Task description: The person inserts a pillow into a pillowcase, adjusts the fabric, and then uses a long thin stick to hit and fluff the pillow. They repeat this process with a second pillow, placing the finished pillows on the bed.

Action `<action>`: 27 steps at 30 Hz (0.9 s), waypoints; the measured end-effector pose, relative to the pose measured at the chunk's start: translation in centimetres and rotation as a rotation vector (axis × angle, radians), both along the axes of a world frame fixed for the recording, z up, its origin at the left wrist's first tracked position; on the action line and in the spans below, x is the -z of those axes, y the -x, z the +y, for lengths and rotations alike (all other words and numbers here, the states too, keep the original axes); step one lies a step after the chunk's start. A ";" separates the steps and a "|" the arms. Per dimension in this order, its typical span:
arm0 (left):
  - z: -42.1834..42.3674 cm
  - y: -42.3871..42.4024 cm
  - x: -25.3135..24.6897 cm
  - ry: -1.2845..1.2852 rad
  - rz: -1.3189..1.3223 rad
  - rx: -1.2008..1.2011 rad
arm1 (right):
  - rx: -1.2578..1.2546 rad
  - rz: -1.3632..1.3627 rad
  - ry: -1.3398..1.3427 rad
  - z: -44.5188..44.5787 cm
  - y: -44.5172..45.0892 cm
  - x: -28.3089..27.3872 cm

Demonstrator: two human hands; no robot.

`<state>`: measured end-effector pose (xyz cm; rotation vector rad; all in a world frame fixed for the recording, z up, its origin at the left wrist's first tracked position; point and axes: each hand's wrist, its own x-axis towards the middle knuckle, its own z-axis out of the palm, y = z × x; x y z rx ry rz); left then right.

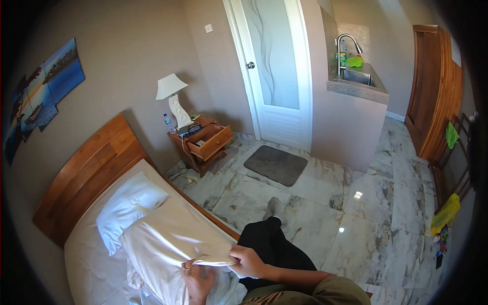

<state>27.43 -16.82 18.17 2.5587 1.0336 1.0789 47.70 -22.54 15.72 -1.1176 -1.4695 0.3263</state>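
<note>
A cream, satin-like cloth (171,236) lies over the bed and runs up to both my hands at the bottom of the view. My right hand (248,261) pinches its hemmed edge between thumb and fingers. My left hand (198,280), with a ring on one finger, is at the same edge further left, its fingers around the fabric; part of it is blurred. A pale pillow (131,207) rests near the wooden headboard (97,167), partly beside the cloth. Crumpled light fabric (227,288) shows beneath and between my hands.
A wooden nightstand (179,146) with its drawer (217,143) pulled out holds a lamp (177,108) and a plastic bottle (169,122). Cables lie on the floor beside it. A grey mat (276,165) lies before the white door (280,76). The bed's wooden side rail runs by my leg.
</note>
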 end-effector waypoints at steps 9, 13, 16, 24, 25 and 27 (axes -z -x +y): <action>-1.1 4.5 -0.3 0.030 -0.214 -0.167 | -0.003 0.002 0.026 -0.3 -1.1 -0.5; -3.1 7.0 -1.5 -0.076 -0.125 -0.344 | 0.028 -0.060 0.057 -0.1 -2.3 0.2; -5.8 10.7 -2.9 -0.129 0.100 -0.466 | 0.028 -0.091 0.046 0.2 -2.7 0.3; -10.4 17.4 -0.9 0.692 0.102 -0.972 | 0.061 -0.099 0.056 5.2 -3.9 -2.3; -9.8 18.9 0.9 0.700 0.110 -0.940 | 0.058 -0.112 0.043 6.3 -3.9 -3.2; -8.5 18.7 -0.5 0.660 0.158 -0.842 | 0.045 -0.178 0.075 8.6 -4.3 -5.4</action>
